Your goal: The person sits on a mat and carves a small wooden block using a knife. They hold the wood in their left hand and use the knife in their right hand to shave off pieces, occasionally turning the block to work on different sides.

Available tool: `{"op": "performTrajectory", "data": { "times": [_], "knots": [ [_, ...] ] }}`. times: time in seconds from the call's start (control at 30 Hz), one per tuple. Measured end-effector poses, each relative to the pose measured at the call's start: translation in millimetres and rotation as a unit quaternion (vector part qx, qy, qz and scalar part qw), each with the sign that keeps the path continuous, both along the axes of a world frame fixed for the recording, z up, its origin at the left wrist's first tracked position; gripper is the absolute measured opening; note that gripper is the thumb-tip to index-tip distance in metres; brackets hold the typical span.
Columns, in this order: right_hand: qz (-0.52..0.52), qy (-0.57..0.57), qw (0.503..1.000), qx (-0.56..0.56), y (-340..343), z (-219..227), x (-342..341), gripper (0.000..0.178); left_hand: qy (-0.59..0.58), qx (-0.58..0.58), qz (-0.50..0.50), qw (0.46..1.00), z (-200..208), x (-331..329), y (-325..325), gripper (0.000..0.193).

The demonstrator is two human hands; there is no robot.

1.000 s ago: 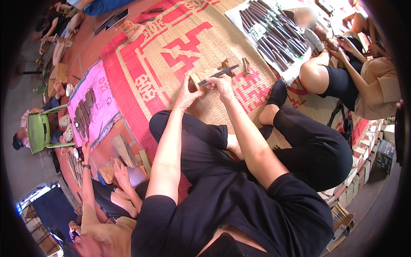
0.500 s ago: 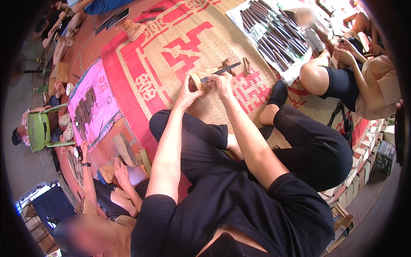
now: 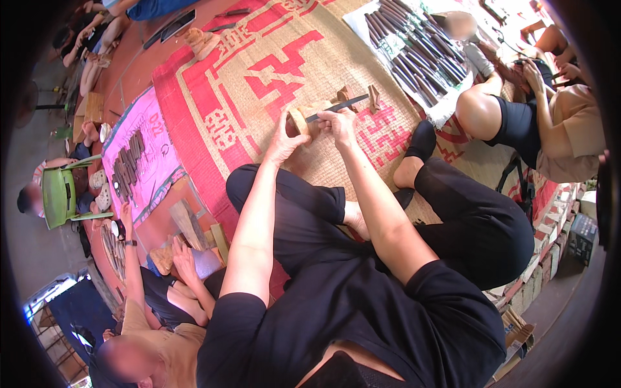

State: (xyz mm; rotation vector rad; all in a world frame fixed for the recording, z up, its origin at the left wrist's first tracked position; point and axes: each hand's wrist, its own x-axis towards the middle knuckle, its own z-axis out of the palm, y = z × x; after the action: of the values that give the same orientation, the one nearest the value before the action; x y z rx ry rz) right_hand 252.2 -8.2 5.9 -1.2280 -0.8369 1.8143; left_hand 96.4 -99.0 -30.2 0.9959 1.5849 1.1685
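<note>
My left hand [image 3: 284, 141] grips a pale carved wooden piece [image 3: 297, 121], thumb and fingers closed on its near side. Pinched in my right hand [image 3: 339, 126] is a dark, flat, narrow bar that looks like a file [image 3: 349, 103]. The bar slants up to the right, and its left end lies at the wood; whether they touch is unclear. Just beyond my hands, a brown wood piece [image 3: 344, 95] and a smaller brown bit [image 3: 374, 98] sit on the red and straw-coloured woven mat [image 3: 259, 45].
Dark chisel-like tools [image 3: 420, 55] lie in rows on a white cloth, far right, beside a seated person [image 3: 563, 129]. More tools [image 3: 129, 158] rest on a pink cloth [image 3: 152, 126] at left. Another person [image 3: 155, 352] sits close on my left. A carved wooden figure [image 3: 202, 43] stands farther off.
My right hand and the file have shifted slightly to the right along the wood. My left hand has hardly moved. The person on my left has changed head position.
</note>
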Motion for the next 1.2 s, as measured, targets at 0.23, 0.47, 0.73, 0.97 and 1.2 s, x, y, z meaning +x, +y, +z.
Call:
{"op": "performTrajectory", "data": {
  "times": [0.23,0.47,0.73,0.97,1.2],
  "knots": [
    [0.024,0.003,1.000,-0.017,-2,1,0,0.006,-0.027,0.009,-0.014,0.999,9,3,2,0.105],
    [0.050,0.008,0.999,-0.012,-5,7,-5,0.005,-0.111,0.018,-0.006,0.994,13,7,0,0.106],
    [0.040,0.039,0.998,-0.018,-9,12,-11,0.007,-0.086,0.017,0.001,0.996,1,-2,-4,0.103],
    [0.038,0.035,0.999,-0.013,-10,9,-6,0.007,-0.083,0.005,-0.004,0.997,22,7,-1,0.105],
    [-0.008,0.004,1.000,-0.017,-1,9,-5,0.007,-0.109,0.015,0.007,0.994,1,3,-2,0.106]
  ]
}}
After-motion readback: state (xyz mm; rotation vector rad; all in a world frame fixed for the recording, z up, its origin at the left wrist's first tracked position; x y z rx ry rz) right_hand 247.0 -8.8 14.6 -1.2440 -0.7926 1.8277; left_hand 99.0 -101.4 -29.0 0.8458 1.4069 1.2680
